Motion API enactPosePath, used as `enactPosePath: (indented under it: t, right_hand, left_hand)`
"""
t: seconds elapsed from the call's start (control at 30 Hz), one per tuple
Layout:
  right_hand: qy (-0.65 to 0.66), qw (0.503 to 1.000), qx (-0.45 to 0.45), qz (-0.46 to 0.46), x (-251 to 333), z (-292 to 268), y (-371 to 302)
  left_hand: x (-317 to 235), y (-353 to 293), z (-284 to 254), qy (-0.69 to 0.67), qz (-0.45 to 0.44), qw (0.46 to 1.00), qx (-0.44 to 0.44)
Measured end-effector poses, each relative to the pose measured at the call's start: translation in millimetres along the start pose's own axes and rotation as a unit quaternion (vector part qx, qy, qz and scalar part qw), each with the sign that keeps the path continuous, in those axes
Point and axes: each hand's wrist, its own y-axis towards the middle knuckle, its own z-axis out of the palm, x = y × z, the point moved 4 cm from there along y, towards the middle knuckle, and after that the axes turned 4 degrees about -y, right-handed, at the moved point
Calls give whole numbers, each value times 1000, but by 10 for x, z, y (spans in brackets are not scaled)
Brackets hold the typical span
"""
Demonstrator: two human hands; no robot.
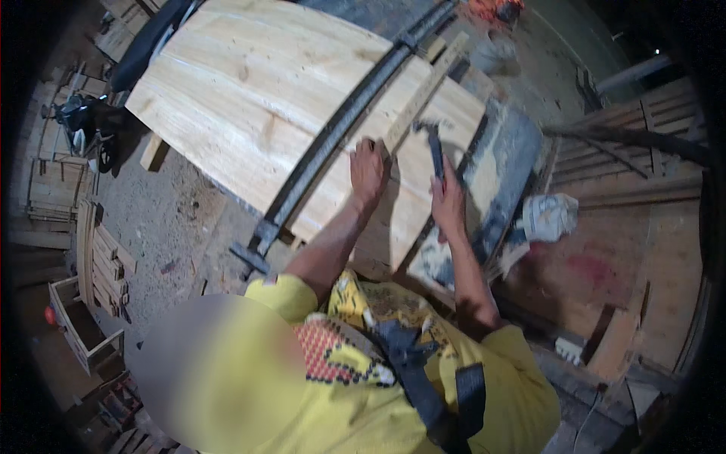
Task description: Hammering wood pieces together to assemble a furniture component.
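Note:
My right hand (450,200) is closed round the handle of a hammer (436,151). The dark hammer head is just above the panel, to the right of a narrow wooden strip (429,91). At the near end of that strip, my left hand (368,174) rests with its fingers curled; anything pinched in them is hidden. Both hands are over a broad pale wooden panel (249,83) made of joined boards. A long dark metal bar clamp (329,136) crosses the panel to the left of my left hand.
Beyond the panel's right edge is a dusty dark work surface (503,159), with a white plastic bag (550,218) nearby. A motorbike (87,121) stands at the far left. Cut wood pieces (102,261) and an open wooden frame (83,325) lie on the left floor.

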Motion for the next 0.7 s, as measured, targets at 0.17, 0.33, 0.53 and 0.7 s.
enactPosePath:
  t: [0.17, 0.33, 0.53, 0.7]
  right_hand:
    - [23, 991, -76, 108, -151, -38, -320]
    - [-33, 992, -100, 72, -375, 217, -577]
    - [20, 995, -101, 13, -400, 210, -1184]
    - [7, 998, -68, -3, -305, 135, -1566]
  left_hand:
    - [-16, 85, -85, -35, 11, 999, -19]
    - [211, -32, -347, -175, 76, 972, -137]
    - [359, -641, -1176, -187, 3, 963, -196]
    - [808, -1475, -2067, -179, -151, 950, -205]
